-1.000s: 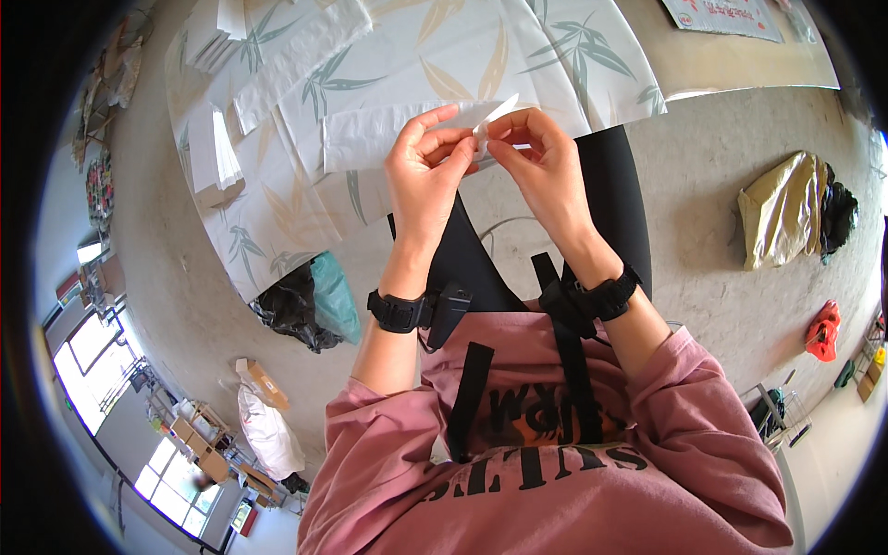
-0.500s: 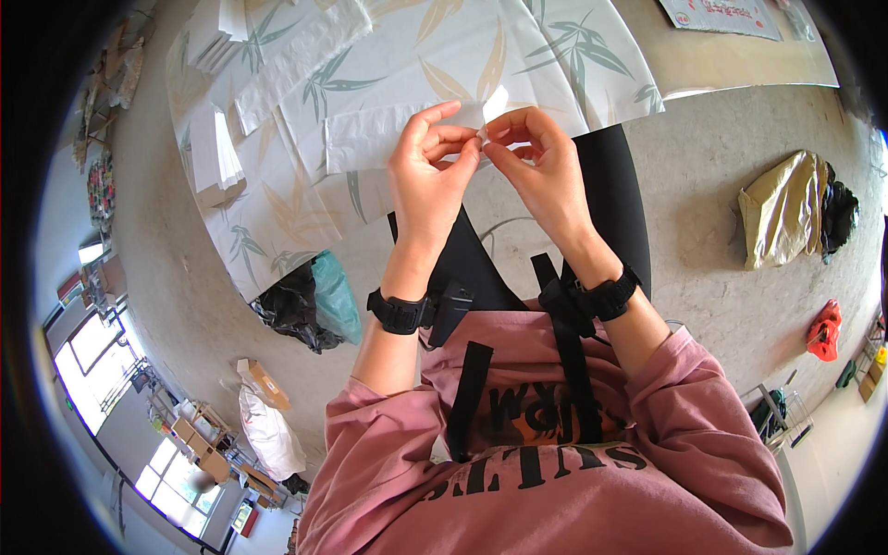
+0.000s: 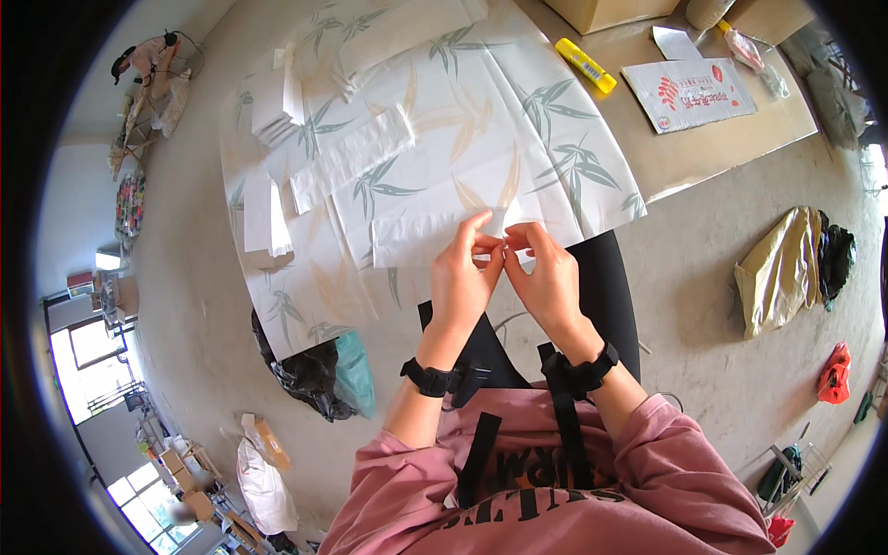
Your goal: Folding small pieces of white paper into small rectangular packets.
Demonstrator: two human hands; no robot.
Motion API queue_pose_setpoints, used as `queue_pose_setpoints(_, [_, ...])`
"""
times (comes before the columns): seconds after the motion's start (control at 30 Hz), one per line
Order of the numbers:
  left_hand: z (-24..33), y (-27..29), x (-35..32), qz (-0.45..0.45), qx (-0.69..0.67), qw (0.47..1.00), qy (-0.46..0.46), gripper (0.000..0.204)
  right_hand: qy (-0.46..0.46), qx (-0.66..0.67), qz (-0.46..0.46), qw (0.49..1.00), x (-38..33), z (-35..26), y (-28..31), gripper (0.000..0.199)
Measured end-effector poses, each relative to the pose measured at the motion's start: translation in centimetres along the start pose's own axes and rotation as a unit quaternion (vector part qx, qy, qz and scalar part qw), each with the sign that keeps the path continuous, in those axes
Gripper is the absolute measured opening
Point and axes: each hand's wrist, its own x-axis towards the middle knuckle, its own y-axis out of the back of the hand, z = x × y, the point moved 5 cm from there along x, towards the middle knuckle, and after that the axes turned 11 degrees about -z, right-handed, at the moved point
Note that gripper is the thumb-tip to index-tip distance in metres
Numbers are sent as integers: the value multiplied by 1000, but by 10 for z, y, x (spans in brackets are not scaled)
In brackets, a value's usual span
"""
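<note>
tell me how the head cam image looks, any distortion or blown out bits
Head view: strong fisheye, so the table edge bows and a black rim rings the frame; the windows at lower left are blown out white; light is soft and even, with both hands, left and right, and the white paper piece they pinch sharp at centre.

The big sheet [image 3: 481,139] with the leaf print looks like thin matt paper with fold lines in it, and the small white piece [image 3: 502,227] pinched by the left hand [image 3: 462,277] and right hand [image 3: 546,277] looks like the same soft paper. The floor [image 3: 703,351] is grey and rough like concrete, and the brown board [image 3: 666,148] looks like dull cardboard. The gold bag [image 3: 777,273] is shiny and crinkly, the black bag [image 3: 301,370] is glossy plastic, the yellow marker [image 3: 585,65] is smooth plastic, and the pink sleeves [image 3: 694,481] are soft cloth.
</note>
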Motion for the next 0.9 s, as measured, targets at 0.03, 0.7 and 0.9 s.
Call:
queue_pose_setpoints(0.03, [3, -1, -1, -7, 37, 999, -12, 39, 7, -9, 5, 1000, -1, -2, 1, 21])
queue_pose_setpoints(0.7, [-7, -12, 10, -22, -103, 994, 14, 40, -98, 189, 3, 977, 3, 21, 12, 29])
queue_pose_setpoints(0.9, [6, -11, 6, -24, 39, 997, -58, 42, -65, 130, 5, 989, 2, 17, 12, 28])
